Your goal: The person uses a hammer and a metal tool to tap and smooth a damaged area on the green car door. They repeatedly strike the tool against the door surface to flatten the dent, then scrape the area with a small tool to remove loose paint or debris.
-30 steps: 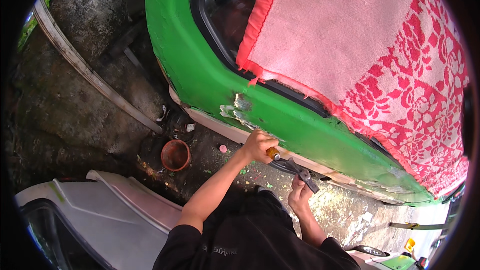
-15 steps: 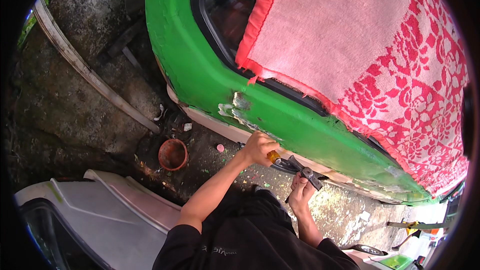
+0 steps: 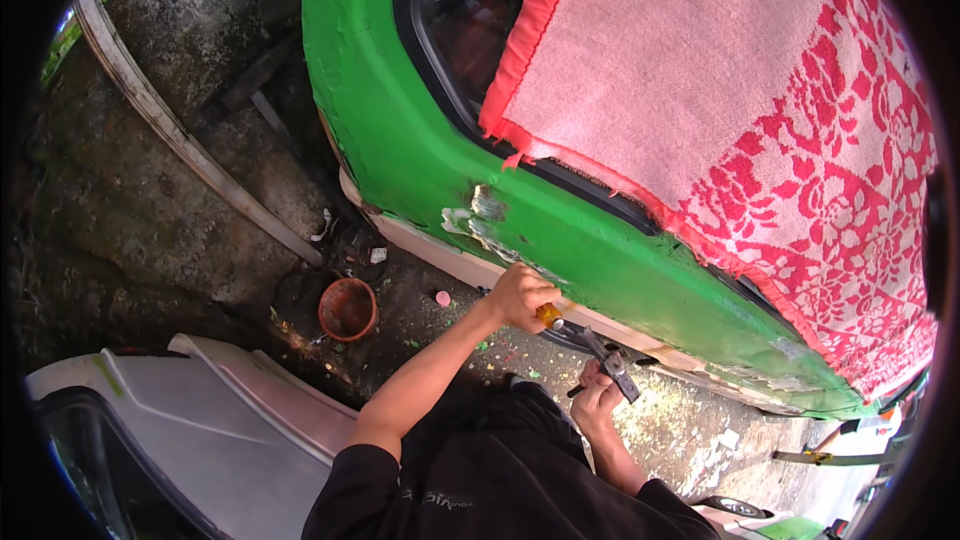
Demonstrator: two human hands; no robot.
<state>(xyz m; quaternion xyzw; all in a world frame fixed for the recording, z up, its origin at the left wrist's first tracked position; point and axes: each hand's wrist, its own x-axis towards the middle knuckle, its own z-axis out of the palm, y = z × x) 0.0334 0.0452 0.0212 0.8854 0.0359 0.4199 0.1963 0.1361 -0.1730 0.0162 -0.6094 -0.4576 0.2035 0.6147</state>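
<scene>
Hammer [image 3: 617,376] dips toward 6 o'clock while the amber-handled tool [image 3: 549,315] stays almost put

Since half a second ago, the hammer's head has sunk a little toward 6 o'clock, and its near end now sits slightly farther from the tool's butt. The two stand near each other but apart, toward 4 or 5 o'clock from the middle of the view.

The left hand [image 3: 524,298] has its fingers wrapped around the tool, whose metal-capped butt points to 4 o'clock; its working end is hidden behind the hand and the side of the green vehicle [image 3: 560,230]. At 4 o'clock from that hand, the right hand [image 3: 598,395] has its thumb and fingers closed on the hammer just under the head, with most of the shaft hidden.

At 11 o'clock from the left hand, a chipped, bare patch [image 3: 487,202] breaks the green paint. A dark window [image 3: 470,20] lies at 12 o'clock, and a pink and red floral towel [image 3: 640,70] is draped over the vehicle from 1 to 3 o'clock.

Just off the left hand's 9 o'clock, a small pink disc [image 3: 442,298] lies on the speckled ground [image 3: 690,420]. A reddish-brown pot [image 3: 348,334] stands toward 8 o'clock, with a silver-grey car [image 3: 200,420] beyond it in the same direction. A curved-looking beam [image 3: 180,135] crosses between 9 and 10 o'clock.
</scene>
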